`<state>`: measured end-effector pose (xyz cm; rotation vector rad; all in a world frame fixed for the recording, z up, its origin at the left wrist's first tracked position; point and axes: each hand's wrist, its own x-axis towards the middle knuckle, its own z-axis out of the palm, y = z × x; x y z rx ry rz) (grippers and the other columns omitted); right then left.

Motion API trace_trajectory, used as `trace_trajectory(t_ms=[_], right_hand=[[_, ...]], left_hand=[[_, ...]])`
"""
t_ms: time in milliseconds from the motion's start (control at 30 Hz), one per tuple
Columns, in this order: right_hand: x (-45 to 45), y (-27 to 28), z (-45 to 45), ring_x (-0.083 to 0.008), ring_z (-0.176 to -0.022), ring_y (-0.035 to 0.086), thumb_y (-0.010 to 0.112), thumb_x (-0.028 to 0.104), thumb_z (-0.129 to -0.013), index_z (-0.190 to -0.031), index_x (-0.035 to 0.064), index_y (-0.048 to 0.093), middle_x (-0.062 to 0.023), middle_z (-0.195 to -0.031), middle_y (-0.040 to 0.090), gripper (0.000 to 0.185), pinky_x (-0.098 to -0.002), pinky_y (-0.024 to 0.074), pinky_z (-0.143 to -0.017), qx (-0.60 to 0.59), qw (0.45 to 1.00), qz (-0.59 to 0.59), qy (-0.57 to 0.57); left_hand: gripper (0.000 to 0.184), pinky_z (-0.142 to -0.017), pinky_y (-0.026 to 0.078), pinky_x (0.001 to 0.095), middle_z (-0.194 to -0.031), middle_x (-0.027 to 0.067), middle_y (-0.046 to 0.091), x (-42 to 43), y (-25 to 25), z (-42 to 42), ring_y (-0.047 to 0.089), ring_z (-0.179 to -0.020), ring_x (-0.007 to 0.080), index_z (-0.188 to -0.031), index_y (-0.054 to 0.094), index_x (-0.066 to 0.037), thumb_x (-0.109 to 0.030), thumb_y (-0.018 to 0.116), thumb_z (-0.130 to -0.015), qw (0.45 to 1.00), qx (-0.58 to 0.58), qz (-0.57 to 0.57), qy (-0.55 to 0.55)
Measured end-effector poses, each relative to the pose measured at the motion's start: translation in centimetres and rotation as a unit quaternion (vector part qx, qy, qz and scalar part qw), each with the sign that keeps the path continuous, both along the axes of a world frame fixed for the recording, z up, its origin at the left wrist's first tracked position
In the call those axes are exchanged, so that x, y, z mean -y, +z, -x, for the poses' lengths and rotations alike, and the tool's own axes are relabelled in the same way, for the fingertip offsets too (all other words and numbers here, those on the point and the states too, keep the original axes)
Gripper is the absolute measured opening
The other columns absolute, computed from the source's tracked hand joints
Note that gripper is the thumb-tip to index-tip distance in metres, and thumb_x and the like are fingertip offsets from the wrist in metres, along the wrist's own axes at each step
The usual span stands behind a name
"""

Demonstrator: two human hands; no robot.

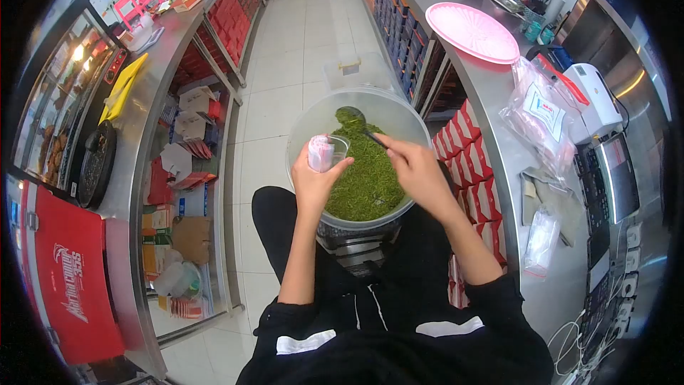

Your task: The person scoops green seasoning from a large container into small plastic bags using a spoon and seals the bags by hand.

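Note:
Between my knees stands a large translucent tub [293, 144] with a loose, shredded green food [363, 185] in it. My right hand [419, 175] is closed around the black handle of a ladle [370, 135]. Its bowl carries a heap of the green food and is over the far left part of the tub. At the tub's left rim, my left hand [313, 184] is wrapped around a white-and-pink plastic bundle [320, 154]. A small clear plastic cup [340, 145] sits against that bundle, between fingers and thumb. What the bundle contains is hidden.
A translucent lid or box [360, 71] lies behind the tub. Steel counters [491, 100] run along both sides, with stacked red-and-white boxes [467, 164] close on the right. On the right counter are a pink round lid [472, 32] and a plastic bag [541, 110].

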<state>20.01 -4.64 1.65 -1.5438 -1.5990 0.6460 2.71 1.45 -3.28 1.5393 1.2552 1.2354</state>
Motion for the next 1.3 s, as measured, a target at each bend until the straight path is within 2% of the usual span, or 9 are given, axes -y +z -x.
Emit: trace_trajectory(t_ms=[67,500,567,700,900,967,1000,1100,1300], right_hand=[[0.5,0.2,0.8,-0.0358,-0.074,0.055,0.046,0.001,-0.079,-0.113,0.0069,0.055,-0.0198,-0.078,0.054,0.036,-0.0417,0.0423,-0.065,0.086,0.995,-0.054,-0.016],[-1.8,-3.8,-1.1,-0.0319,-0.08,0.055,0.049,0.003,-0.079,-0.107,0.0042,0.059,-0.0181,-0.091,0.054,0.03,-0.0364,0.0439,-0.072,0.175,0.983,0.042,-0.032],[-2.4,-4.2,0.2,-0.0292,-0.089,0.055,0.054,0.007,-0.078,-0.1,0.0052,0.062,-0.0168,-0.1,0.054,0.024,-0.036,0.0432,-0.077,0.132,0.98,-0.14,-0.057],[-2.7,-1.3,2.8,-0.0268,-0.096,0.051,0.062,0.009,-0.073,-0.085,0.0058,0.064,-0.0124,-0.105,0.051,0.013,-0.0364,0.0405,-0.083,-0.012,0.989,-0.139,0.046],[-4.1,-4.6,2.1,-0.0272,-0.094,0.051,0.063,0.007,-0.07,-0.075,0.0033,0.062,-0.0109,-0.104,0.05,0.006,-0.0377,0.0405,-0.08,0.162,0.962,-0.22,-0.015],[-4.6,-4.6,1.8,-0.0275,-0.094,0.05,0.063,0.007,-0.07,-0.073,0.0035,0.061,-0.0101,-0.105,0.05,0.005,-0.0384,0.0404,-0.079,0.183,0.958,-0.222,0.006],[-4.4,-4.7,1.9,-0.0278,-0.092,0.051,0.062,0.007,-0.071,-0.075,0.0032,0.06,-0.0108,-0.102,0.051,0.006,-0.0381,0.041,-0.077,0.113,0.97,-0.214,0.033],[-3.9,-4.0,2.4,-0.0282,-0.082,0.054,0.06,0.007,-0.075,-0.079,0.0019,0.057,-0.0125,-0.092,0.054,0.007,-0.0367,0.0428,-0.071,0.015,0.981,-0.178,0.076],[-1.8,-0.9,3.0,-0.0211,-0.057,0.056,0.055,0.008,-0.082,-0.079,-0.0005,0.053,-0.0112,-0.065,0.056,0.01,-0.0281,0.0418,-0.053,-0.083,0.995,-0.05,0.018]], left_hand=[[0.053,-0.075,0.046,0.0278,-0.092,0.0077,0.062,-0.2,0.1,-0.5,0.058,-0.083,0.014,-0.102,0.057,0.0,-0.014,0.081,-0.057,1.0,-0.029,-0.005,-0.002],[0.061,-0.084,0.043,0.0287,-0.105,0.0097,0.058,-0.8,-0.6,-0.8,0.054,-0.097,0.0152,-0.111,0.05,0.004,-0.008,0.08,-0.059,0.981,0.189,0.02,-0.03],[0.061,-0.085,0.043,0.0295,-0.109,0.0109,0.056,-0.6,-0.5,-0.8,0.053,-0.1,0.0162,-0.112,0.049,0.003,-0.007,0.079,-0.059,0.994,0.105,-0.011,-0.034],[0.061,-0.086,0.042,0.0298,-0.111,0.0116,0.055,0.1,-0.6,-0.9,0.052,-0.103,0.0175,-0.113,0.049,0.001,-0.006,0.077,-0.059,0.995,0.084,-0.023,-0.046],[0.055,-0.085,0.042,0.0281,-0.109,0.0107,0.056,-0.7,-2.7,0.2,0.053,-0.101,0.0175,-0.117,0.047,0.002,-0.007,0.071,-0.068,0.994,-0.061,-0.083,0.039],[0.048,-0.059,0.044,0.0209,-0.109,0.0059,0.056,-1.4,-3.9,0.9,0.052,-0.071,0.0073,-0.118,0.049,-0.002,-0.005,0.065,-0.073,0.998,0.047,0.029,-0.015],[0.034,-0.048,0.037,0.0193,-0.101,0.003,0.059,-1.2,-3.4,0.7,0.046,-0.059,0.0033,-0.112,0.053,-0.003,-0.009,0.059,-0.08,0.996,0.075,0.039,-0.024],[0.022,-0.055,0.041,0.021,-0.08,0.0022,0.06,-0.5,-0.3,0.4,0.051,-0.063,0.0063,-0.098,0.06,0.001,-0.011,0.062,-0.08,0.984,0.108,0.135,-0.046],[0.014,-0.047,0.035,0.0195,-0.07,-0.0012,0.058,0.0,0.1,0.4,0.047,-0.055,0.0041,-0.084,0.064,-0.002,-0.014,0.065,-0.078,0.98,0.135,0.145,-0.027]])
